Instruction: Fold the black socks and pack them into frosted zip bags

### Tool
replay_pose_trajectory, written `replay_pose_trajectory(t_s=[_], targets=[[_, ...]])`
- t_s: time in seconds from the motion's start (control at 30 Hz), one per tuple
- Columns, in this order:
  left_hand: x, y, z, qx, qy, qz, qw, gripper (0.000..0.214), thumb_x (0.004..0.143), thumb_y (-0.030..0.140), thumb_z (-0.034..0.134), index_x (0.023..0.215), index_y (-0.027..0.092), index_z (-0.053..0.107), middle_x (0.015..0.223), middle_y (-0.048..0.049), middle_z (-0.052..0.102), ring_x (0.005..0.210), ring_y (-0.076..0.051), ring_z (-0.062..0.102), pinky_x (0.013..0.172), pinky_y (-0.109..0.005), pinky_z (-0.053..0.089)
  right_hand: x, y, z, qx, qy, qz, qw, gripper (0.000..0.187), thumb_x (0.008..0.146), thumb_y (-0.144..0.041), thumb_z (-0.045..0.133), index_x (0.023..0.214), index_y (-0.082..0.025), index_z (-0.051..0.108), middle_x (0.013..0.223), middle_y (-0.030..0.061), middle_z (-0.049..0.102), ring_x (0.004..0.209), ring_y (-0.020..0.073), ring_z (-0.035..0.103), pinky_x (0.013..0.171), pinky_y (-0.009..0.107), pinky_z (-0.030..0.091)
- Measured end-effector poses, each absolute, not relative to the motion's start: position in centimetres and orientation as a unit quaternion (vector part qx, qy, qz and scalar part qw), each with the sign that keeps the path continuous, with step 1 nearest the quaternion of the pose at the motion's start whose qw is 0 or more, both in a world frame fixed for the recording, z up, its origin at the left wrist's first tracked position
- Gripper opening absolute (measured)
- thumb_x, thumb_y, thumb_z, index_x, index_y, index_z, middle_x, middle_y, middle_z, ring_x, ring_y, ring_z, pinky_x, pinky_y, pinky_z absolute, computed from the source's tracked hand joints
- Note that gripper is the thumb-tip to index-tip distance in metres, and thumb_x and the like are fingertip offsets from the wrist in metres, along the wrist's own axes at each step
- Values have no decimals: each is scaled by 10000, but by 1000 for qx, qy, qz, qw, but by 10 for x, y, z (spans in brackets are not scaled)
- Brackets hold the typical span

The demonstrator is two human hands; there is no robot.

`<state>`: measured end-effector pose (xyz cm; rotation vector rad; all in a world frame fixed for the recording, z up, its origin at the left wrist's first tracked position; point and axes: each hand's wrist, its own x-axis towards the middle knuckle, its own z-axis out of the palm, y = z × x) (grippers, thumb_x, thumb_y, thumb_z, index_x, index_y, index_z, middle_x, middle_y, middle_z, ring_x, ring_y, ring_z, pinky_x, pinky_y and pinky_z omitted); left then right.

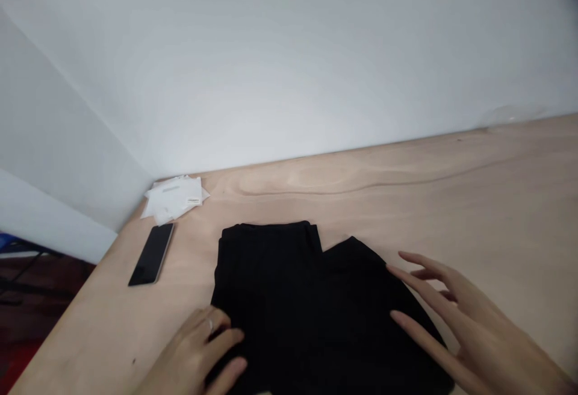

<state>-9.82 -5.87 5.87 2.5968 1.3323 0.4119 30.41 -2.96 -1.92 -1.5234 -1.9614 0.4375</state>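
Note:
A black garment point(298, 298) lies partly folded on the wooden table point(451, 202) in front of me. My left hand point(198, 356) rests on the garment's lower left edge, fingers curled loosely and lying on the cloth, a ring on one finger. My right hand point(456, 323) hovers over the garment's right side, fingers stretched out and spread, fingertips at the cloth's edge. Neither hand grips anything.
A dark smartphone point(152, 255) lies face up near the table's left edge. Behind it, in the corner, sits a small pile of white plastic packets point(175, 198). White walls stand behind and to the left. The floor shows beyond the left edge.

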Motion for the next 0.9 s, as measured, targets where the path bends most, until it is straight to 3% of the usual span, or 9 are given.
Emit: replay_pose_trajectory(t_s=[0.1, 0.2, 0.3, 0.4, 0.5, 0.6, 0.7, 0.8, 0.9], targets=[[-76, -56, 40, 879, 451, 145, 51, 444, 976, 264, 555, 1418, 232, 589, 1310, -140, 677, 1185, -313, 666, 902, -413, 621, 284, -43, -15, -479, -819, 137, 287, 555, 942, -317, 606, 1488, -390, 537, 1455, 44, 614, 1196, 337, 680, 965, 474, 622], [-52, -52, 17, 906, 415, 84, 19, 779, 948, 416, 639, 1617, 199, 303, 1558, -226, 460, 1401, -451, 471, 988, -615, 543, 262, -44, -12, -377, -886, 158, 216, 644, 956, -276, 592, 1555, -422, 407, 1494, -10, 573, 1304, 314, 607, 1046, 472, 566], [-39, -47, -3, 909, 414, 46, 20, 943, 921, 545, 656, 1652, 226, 153, 1634, -229, 322, 1459, -508, 352, 1005, -781, 420, 252, -27, -9, -378, -896, 187, 137, 700, 984, -354, 581, 1601, -399, 255, 1614, 14, 388, 1446, 353, 423, 1160, 613, 375], [-41, -44, -10, 890, 453, 31, 39, 992, 880, 607, 676, 1649, 317, 120, 1682, -162, 226, 1492, -523, 268, 1021, -859, 304, 255, -10, -10, -389, -889, 226, 89, 788, 936, -562, 618, 1599, -401, 222, 1664, 49, 245, 1502, 454, 217, 1122, 796, 173], [-53, -42, -7, 872, 485, 28, 58, 1067, 815, 618, 737, 1646, 343, 128, 1705, -121, 161, 1509, -520, 221, 1073, -838, 268, 262, -3, -15, -415, -877, 231, 72, 934, 837, -680, 680, 1599, -406, 213, 1681, 76, 159, 1501, 501, 110, 1084, 846, 133], [-65, -41, -3, 867, 492, 40, 66, 1060, 824, 616, 730, 1649, 319, 135, 1714, -124, 112, 1520, -501, 207, 1123, -773, 283, 267, -4, -18, -420, -879, 214, 74, 955, 826, -699, 677, 1604, -417, 200, 1684, 77, 160, 1503, 498, 107, 1093, 843, 113], [-71, -42, -1, 867, 490, 46, 77, 911, 931, 609, 608, 1651, 318, 129, 1717, -128, 72, 1533, -476, 191, 1138, -736, 303, 270, -5, -14, -400, -889, 207, 80, 957, 842, -702, 655, 1616, -419, 168, 1687, 76, 174, 1504, 493, 144, 1094, 835, 181], [-69, -40, 4, 862, 495, 59, 88, 729, 1044, 499, 449, 1653, 322, 90, 1718, -108, 93, 1552, -422, 174, 1151, -702, 321, 266, -5, -2, -395, -895, 173, 111, 901, 912, -612, 620, 1631, -402, 120, 1690, 84, 175, 1511, 479, 158, 1082, 816, 274], [-60, -32, 13, 859, 497, 87, 81, 671, 1075, 421, 388, 1653, 327, 59, 1721, -84, 104, 1567, -369, 158, 1195, -676, 266, 249, -3, 13, -385, -899, 134, 160, 834, 980, -492, 565, 1644, -361, 77, 1694, 89, 159, 1528, 448, 135, 1119, 778, 273]])
